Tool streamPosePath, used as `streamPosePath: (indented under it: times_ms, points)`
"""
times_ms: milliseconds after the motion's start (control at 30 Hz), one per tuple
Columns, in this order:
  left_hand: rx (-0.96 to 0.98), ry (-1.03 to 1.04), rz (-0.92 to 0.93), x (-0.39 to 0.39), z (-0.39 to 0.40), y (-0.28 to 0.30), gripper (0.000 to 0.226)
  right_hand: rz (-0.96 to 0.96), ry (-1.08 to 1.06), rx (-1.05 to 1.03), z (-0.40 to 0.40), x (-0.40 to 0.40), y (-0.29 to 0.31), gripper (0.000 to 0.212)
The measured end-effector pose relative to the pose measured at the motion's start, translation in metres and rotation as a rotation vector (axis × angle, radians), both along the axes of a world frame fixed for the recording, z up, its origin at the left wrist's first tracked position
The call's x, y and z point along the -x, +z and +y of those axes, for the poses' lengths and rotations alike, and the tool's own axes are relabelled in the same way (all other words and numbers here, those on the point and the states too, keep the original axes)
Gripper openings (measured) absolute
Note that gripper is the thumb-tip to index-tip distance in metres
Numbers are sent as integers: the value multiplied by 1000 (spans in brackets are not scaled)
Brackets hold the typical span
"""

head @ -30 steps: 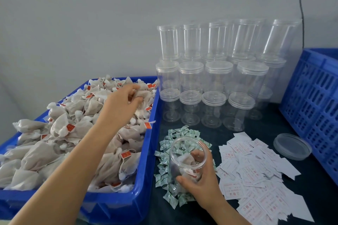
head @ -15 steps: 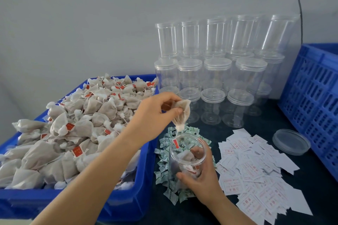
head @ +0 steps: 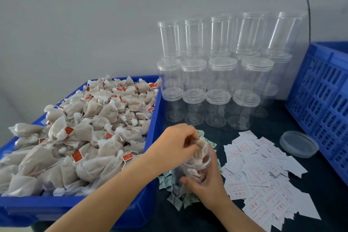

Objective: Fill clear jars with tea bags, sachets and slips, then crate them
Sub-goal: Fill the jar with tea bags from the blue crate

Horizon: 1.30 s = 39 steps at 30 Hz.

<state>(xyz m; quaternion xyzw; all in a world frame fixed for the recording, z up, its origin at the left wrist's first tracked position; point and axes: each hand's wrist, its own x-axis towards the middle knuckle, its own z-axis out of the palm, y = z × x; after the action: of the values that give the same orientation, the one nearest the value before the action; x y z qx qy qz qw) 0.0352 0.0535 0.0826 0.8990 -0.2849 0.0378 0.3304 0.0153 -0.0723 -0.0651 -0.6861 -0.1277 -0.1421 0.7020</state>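
Tea bag (head: pixel 202 149) pinched in left hand (head: pixel 176 142), being stuffed into mouth of jar (head: pixel 195 167). Jar wrapped by right hand (head: pixel 207 184), held over sachets (head: pixel 175 197) on tabletop. Bag judged soft, light, squashy, so best taken at gathered top. Jar probably thin, slick plastic; better held round middle, not squeezed hard.

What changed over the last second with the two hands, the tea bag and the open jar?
The left hand left the blue bin, where it took a tea bag, carried it rightward and down, and now pushes it into the mouth of the jar. The right hand kept gripping that jar over the green sachets. Slips, loose lid and stacked jars stayed put.
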Motion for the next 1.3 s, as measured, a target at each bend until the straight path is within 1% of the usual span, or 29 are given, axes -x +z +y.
streamPosePath:
  times_ms: [133,233,300,467,667,767,900,1033,1100,1133,1200,1300]
  points:
    - [-22,3,17,1,-4,-4,10,16,29,-32,-1,0,-1,88]
    - [-75,-27,31,-1,-6,-5,15,25,28,-39,0,-1,-4,90]
    - [-176,-67,36,-3,-7,-5,12,33,27,-41,0,-1,-4,93]
    - [-418,-129,77,-7,-10,-1,21,35,28,-18,0,0,-3,97]
    - [-545,-221,141,-10,-15,5,22,61,28,-11,0,3,-2,99]
    - [-665,-288,166,-10,-17,7,26,86,15,1,0,2,-2,104]
    - [-833,-359,185,-13,-20,8,19,98,15,12,0,2,-3,109]
    - [-915,-381,222,-15,-26,11,23,113,26,-1,0,3,-1,113]
    - [-879,-380,222,-15,-26,13,25,107,22,-8,1,3,1,113]
    - [-819,-374,220,-15,-25,15,25,93,16,-4,1,3,2,110]
    - [-659,-331,196,-12,-18,20,26,47,4,10,1,3,2,97]
    - [-426,-218,121,-13,2,30,23,20,-7,23,1,5,4,89]
